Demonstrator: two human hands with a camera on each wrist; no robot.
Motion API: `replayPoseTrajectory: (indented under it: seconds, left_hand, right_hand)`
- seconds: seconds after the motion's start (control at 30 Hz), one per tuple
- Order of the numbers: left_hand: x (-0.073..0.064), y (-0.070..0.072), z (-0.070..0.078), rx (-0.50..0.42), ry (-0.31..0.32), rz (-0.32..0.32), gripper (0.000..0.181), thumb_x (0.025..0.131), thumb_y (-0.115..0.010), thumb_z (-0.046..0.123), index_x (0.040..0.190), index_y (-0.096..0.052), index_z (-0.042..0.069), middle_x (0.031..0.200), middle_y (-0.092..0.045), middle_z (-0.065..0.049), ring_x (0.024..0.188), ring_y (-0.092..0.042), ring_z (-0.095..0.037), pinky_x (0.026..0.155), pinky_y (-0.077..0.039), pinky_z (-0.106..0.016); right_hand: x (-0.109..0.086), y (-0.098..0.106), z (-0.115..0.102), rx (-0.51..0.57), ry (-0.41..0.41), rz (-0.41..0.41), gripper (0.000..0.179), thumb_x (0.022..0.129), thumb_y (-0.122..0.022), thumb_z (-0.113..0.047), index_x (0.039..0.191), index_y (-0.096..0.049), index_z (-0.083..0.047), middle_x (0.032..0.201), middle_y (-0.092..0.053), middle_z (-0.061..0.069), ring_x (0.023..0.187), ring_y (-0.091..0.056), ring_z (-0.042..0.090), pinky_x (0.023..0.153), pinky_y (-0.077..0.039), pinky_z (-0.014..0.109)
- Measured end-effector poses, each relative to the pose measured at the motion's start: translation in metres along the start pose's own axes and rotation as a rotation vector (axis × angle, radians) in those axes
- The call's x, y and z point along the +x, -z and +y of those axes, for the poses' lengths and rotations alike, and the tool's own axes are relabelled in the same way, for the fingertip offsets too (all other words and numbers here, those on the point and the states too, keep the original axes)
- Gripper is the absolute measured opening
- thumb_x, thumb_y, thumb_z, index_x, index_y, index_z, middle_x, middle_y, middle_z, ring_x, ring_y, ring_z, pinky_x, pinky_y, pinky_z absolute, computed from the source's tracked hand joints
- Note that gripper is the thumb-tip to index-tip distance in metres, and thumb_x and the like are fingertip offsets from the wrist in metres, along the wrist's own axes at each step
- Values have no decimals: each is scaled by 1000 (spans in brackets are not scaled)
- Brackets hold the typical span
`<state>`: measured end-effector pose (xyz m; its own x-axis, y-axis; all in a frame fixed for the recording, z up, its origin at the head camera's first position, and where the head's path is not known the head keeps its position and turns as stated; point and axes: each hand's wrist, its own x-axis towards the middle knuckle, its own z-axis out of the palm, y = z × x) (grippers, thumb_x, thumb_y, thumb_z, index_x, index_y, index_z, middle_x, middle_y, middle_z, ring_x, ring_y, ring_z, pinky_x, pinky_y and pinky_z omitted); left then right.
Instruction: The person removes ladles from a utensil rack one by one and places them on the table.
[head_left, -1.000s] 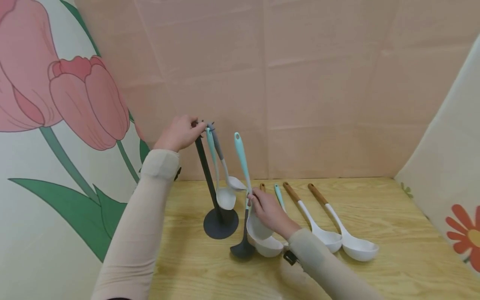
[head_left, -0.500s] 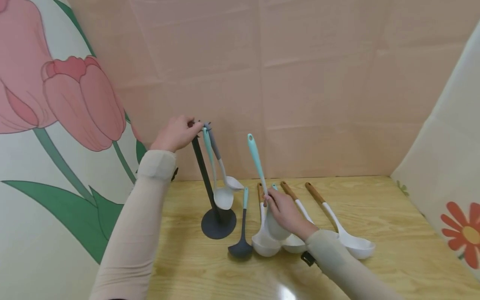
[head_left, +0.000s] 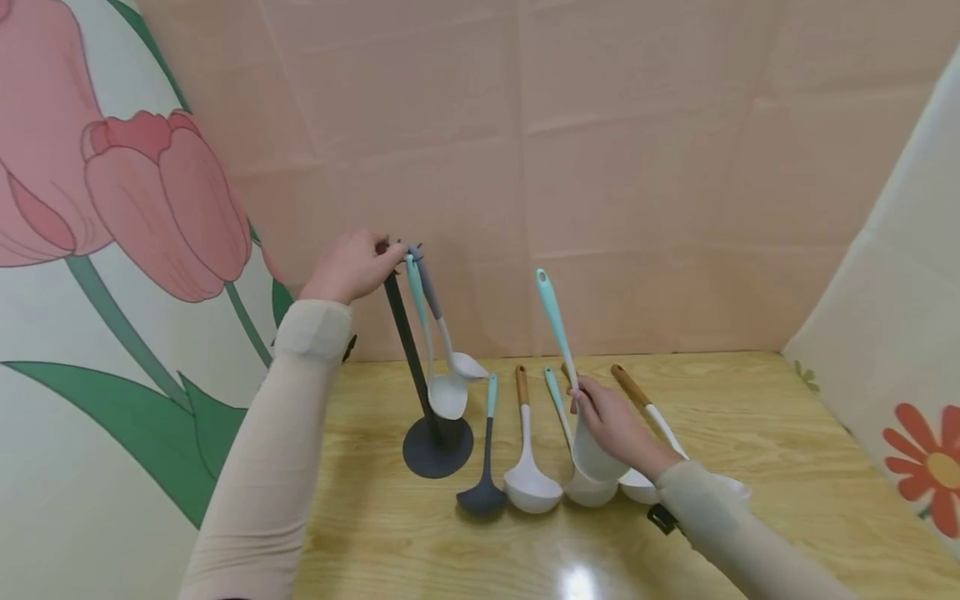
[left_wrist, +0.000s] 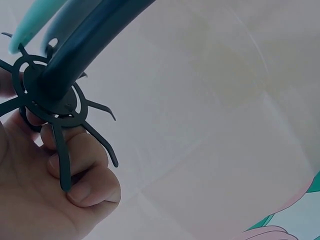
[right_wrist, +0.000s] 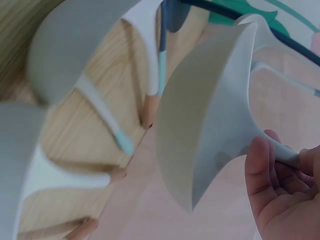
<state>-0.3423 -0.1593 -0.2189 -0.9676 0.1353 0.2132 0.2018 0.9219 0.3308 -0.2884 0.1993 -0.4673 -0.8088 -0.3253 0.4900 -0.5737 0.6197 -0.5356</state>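
My left hand (head_left: 348, 268) grips the hooked top of a black utensil stand (head_left: 408, 342); in the left wrist view the fingers curl under its hook ring (left_wrist: 62, 120). Two ladles hang from the hooks: one with a turquoise handle (head_left: 417, 290) and one with a grey handle (head_left: 431, 292). My right hand (head_left: 617, 423) pinches a white ladle (right_wrist: 210, 115) by the neck, just above its bowl. Its turquoise handle (head_left: 553, 312) points up, and it is held over the row of ladles on the table. From the head, part of its bowl is hidden behind the hand.
On the wooden table (head_left: 405, 542) lie several ladles side by side: a dark grey one (head_left: 482, 498), a white one with a wooden handle (head_left: 534, 487), a white turquoise-handled one (head_left: 592, 492) and more wooden-handled ones under the right arm. A pink backdrop (head_left: 660, 208) stands behind.
My right hand has carried the turquoise-handled ladle to the right, from beside the stand to over the right part of the row. The left hand has stayed on the stand.
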Motion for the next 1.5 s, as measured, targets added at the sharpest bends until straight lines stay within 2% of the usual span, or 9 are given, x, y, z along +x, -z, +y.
replayPoseTrajectory:
  seconds: [0.1,0.2,0.4,0.67,0.83,1.03,1.2,1.37,1.5]
  left_hand:
    - [-1,1,1,-7,1,-2,42,101,-40,46,80,-51,10,77,-52,-7,68,-45,-23,59,-36,-33]
    - [0,2,2,-7,-3,-2,42,101,-40,45,80,-50,10,77,-50,-7,69,-45,-23,60,-36,-34]
    - [1,1,3,-6,-9,-4,41,100,-40,44,78,-48,10,75,-48,-6,67,-44,-22,58,-35,-33]
    - [3,-1,1,-1,-22,-4,43,101,-42,46,78,-48,10,72,-46,-5,65,-43,-21,57,-34,-32]
    - [3,-3,0,-12,-25,-9,44,102,-43,47,80,-49,9,73,-46,-6,66,-43,-22,59,-35,-33]
    - [4,-2,-1,-24,-22,-10,43,102,-42,46,80,-49,10,74,-47,-6,66,-44,-22,58,-35,-32]
    - [5,-2,-3,-29,-29,-4,44,102,-42,46,78,-49,10,73,-47,-6,65,-44,-22,58,-35,-33]
    - [5,-2,-4,-6,-33,-3,48,102,-43,51,79,-50,10,74,-48,-6,64,-44,-22,57,-36,-33]
    - [4,-1,-4,-10,-34,-4,47,102,-43,50,79,-51,9,74,-48,-6,64,-44,-22,57,-36,-33]
  right_hand:
    - [-3,9,7,-34,12,11,12,102,-53,-6,92,-59,-8,77,-62,-1,68,-55,9,65,-48,34]
    - [-7,18,16,-57,-11,6,14,103,-53,-7,91,-59,-8,76,-62,-2,68,-57,11,65,-49,36]
    - [-14,33,34,-73,-80,-2,15,105,-48,-8,102,-61,0,80,-65,3,71,-59,14,66,-49,39]
    - [-23,50,60,-125,-120,57,17,104,-48,-6,91,-59,-3,76,-63,5,65,-55,17,60,-45,38]
    - [-29,63,76,-134,-139,59,16,104,-46,-4,100,-60,2,78,-66,8,69,-62,24,64,-49,45]
    - [-33,79,94,-151,-178,39,18,104,-43,-3,106,-58,7,80,-66,12,68,-61,22,62,-47,42]
    - [-36,92,110,-172,-242,-15,22,105,-41,-6,107,-57,10,79,-64,13,65,-58,20,60,-46,40]
    - [-42,104,127,-219,-272,-67,24,105,-42,-7,102,-58,11,75,-63,12,64,-59,23,61,-47,46]
    - [-49,110,139,-248,-278,-102,21,103,-45,-5,99,-58,11,71,-62,8,62,-57,20,59,-46,43]
